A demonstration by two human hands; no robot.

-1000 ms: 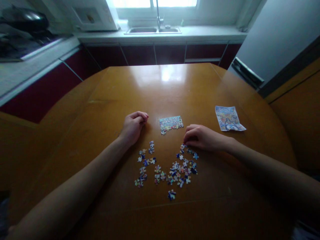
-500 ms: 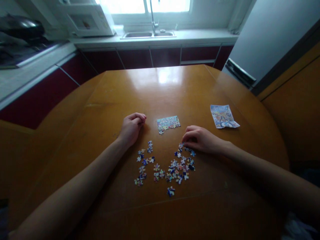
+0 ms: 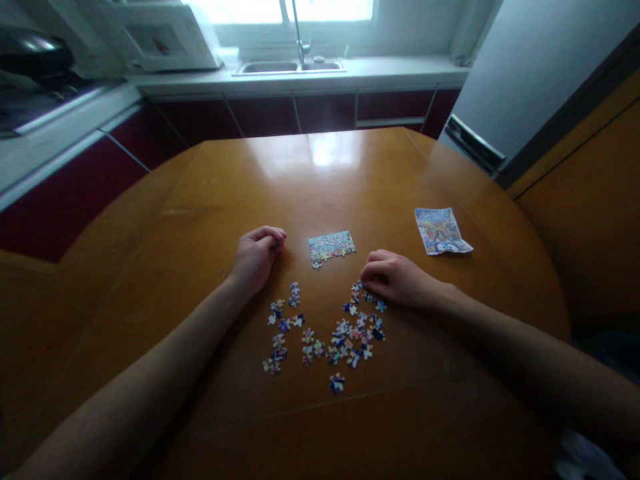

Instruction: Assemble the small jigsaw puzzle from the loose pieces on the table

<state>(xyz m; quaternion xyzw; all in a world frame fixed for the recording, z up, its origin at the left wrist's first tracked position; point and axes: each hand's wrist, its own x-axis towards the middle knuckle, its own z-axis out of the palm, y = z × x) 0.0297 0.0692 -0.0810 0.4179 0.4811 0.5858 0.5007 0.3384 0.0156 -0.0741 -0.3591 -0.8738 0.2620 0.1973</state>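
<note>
A small joined patch of colourful jigsaw (image 3: 331, 245) lies on the round wooden table (image 3: 320, 187) between my hands. Several loose puzzle pieces (image 3: 330, 330) are scattered nearer to me. My left hand (image 3: 256, 257) rests on the table left of the joined patch, fingers curled in a loose fist with nothing seen in it. My right hand (image 3: 393, 277) lies palm down at the upper right edge of the loose pieces, fingertips touching the pieces there; whether it grips one is hidden.
A printed picture sheet (image 3: 440, 231) lies at the right of the table. Beyond the table run a kitchen counter with a sink (image 3: 287, 67), a white microwave (image 3: 160, 37), a stove with a dark pan (image 3: 30, 53) and a grey fridge (image 3: 525, 67).
Both hands stay almost where they were. The view has shifted slightly, so everything sits a little further left in the picture.
</note>
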